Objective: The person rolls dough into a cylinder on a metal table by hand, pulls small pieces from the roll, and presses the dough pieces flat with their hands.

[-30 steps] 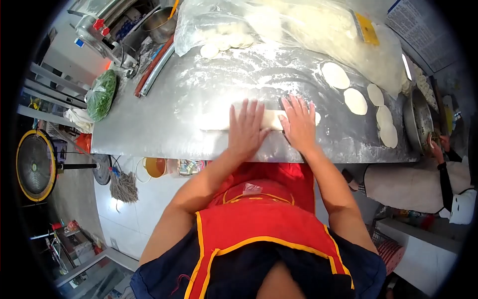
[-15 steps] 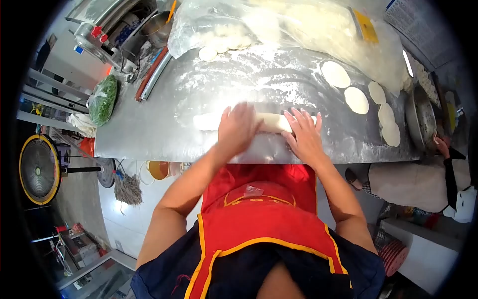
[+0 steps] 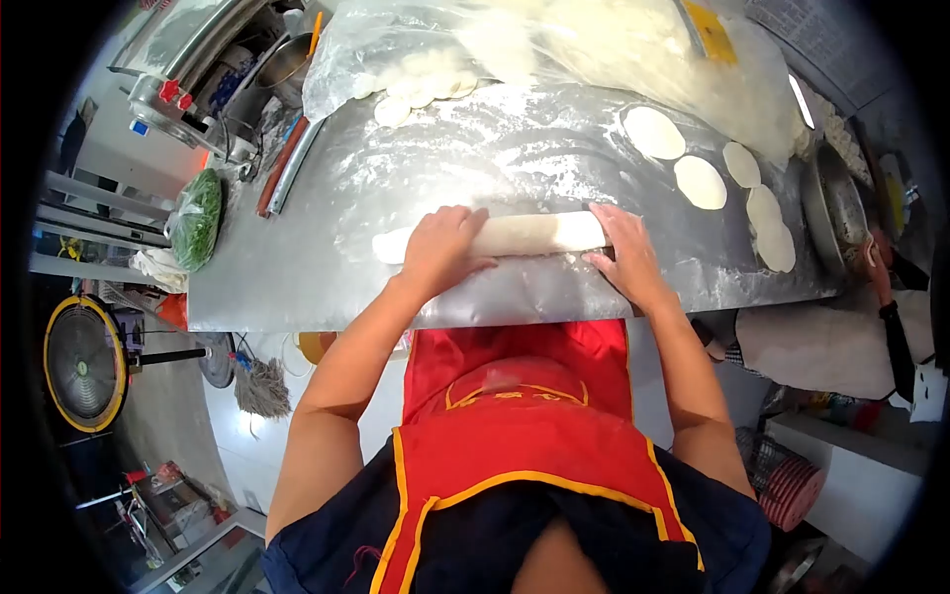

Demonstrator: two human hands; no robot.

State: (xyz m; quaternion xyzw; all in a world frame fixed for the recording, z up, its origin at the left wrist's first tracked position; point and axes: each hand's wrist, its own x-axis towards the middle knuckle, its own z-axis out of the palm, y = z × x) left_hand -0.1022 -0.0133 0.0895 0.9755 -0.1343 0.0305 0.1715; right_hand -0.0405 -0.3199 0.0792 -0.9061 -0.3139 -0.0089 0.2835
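A thick white dough roll [image 3: 529, 235] lies crosswise on the floured metal table [image 3: 297, 267]. My left hand [image 3: 442, 249] is curved over the roll left of its middle, the thumb on the near side and the other fingers over the top. Around the roll's right end my right hand [image 3: 625, 252] is wrapped, its thumb also on the near side. Flat dough rounds [image 3: 701, 183] lie to the right, and more small rounds [image 3: 394, 111] lie at the back left beside a plastic sheet [image 3: 445, 45].
Two rods [image 3: 294, 168] and a bag of greens [image 3: 194, 220] are at the left. A yellow scraper [image 3: 710, 30] rests on the plastic. At the right, another person's hand [image 3: 875, 265] is beside a metal bowl [image 3: 836, 208]. A fan [image 3: 84, 364] stands lower left.
My hands have moved apart from the roll's middle, the left one leftward and the right one to the right end. More of the roll shows between them. The view has shifted slightly.
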